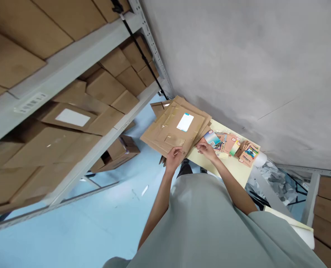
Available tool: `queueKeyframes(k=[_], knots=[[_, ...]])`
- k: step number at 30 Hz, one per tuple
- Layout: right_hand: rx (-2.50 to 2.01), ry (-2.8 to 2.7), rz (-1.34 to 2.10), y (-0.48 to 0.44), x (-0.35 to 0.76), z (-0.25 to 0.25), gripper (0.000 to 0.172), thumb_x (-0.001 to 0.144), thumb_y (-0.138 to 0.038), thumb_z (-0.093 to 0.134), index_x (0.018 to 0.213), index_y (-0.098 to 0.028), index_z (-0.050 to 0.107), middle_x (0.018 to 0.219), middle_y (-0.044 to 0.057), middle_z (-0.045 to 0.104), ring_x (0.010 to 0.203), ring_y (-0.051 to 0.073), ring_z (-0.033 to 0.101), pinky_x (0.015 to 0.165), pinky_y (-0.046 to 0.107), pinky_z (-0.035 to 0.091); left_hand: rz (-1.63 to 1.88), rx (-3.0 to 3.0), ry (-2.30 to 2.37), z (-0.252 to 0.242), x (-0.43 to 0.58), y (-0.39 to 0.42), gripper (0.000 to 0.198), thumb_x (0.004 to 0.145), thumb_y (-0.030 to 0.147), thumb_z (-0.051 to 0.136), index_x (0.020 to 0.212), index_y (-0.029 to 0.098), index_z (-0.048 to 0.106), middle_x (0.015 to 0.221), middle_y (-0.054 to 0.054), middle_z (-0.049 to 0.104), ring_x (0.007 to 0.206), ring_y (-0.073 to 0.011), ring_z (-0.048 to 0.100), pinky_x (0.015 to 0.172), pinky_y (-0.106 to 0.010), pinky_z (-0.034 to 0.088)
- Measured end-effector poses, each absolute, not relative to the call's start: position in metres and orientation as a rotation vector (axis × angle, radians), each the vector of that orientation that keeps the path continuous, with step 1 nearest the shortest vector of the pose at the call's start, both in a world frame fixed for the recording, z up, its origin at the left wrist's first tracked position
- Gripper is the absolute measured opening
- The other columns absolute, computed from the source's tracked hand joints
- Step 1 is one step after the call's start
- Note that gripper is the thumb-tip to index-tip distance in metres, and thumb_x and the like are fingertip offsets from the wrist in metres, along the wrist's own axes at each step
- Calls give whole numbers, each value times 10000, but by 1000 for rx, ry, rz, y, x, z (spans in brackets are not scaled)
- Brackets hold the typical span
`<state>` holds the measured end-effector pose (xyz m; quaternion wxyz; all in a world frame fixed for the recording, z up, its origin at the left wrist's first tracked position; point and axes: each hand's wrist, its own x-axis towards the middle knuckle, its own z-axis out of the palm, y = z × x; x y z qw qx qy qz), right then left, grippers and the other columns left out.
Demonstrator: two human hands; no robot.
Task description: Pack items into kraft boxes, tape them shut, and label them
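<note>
Flattened cardboard pieces (168, 124) lie in a stack at the left end of a pale yellow table (238, 173); the top one bears a white and blue label (185, 122). My left hand (174, 158) is at the near edge of the stack, its fingers pressed together over the cardboard; whether they grip anything is too small to tell. At the stack's right edge my right hand (206, 150) is closed in a pinch, with its contents unclear. Just beyond it lies a blue and red printed packet (211, 138).
More printed packets (232, 145) and small brown pieces (248, 154) lie on the table's right part. Shelves with cardboard boxes (106, 87) stand at left. A grey wall (251, 67) rises behind. Crumpled grey plastic (277, 182) and another shelf of boxes (330, 208) are at right.
</note>
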<state>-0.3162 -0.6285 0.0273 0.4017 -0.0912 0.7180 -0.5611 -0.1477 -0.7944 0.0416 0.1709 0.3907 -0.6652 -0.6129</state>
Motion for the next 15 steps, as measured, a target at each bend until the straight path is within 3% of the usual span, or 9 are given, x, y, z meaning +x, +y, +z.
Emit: queueKeyframes(k=[4, 10, 15], knots=[[-214, 1951, -1221, -659, -311, 14, 250, 883, -468, 764, 865, -241, 662, 814, 8, 768, 722, 181, 741, 685, 288, 591, -1799, 1074, -1936, 25, -168, -836, 298, 838, 435, 740, 1049, 225, 763, 1204, -140, 827, 1191, -302, 767, 1090, -478, 610], [-85, 2166, -1077, -696, -295, -5, 326, 846, -420, 795, 679, -274, 557, 609, -32, 638, 674, 202, 658, 670, 297, 527, -1881, 1035, -2097, 7, -180, -890, 310, 824, 386, 737, 1091, 231, 772, 1277, -148, 819, 1232, -324, 756, 1182, -546, 545], [82, 2264, -1089, -711, -279, -9, 291, 845, -411, 833, 728, -272, 606, 711, 2, 710, 769, 240, 713, 742, 336, 562, -1959, 963, -2194, -13, -172, -918, 291, 792, 416, 783, 1033, 253, 782, 1157, -117, 837, 1145, -321, 776, 1104, -506, 593]])
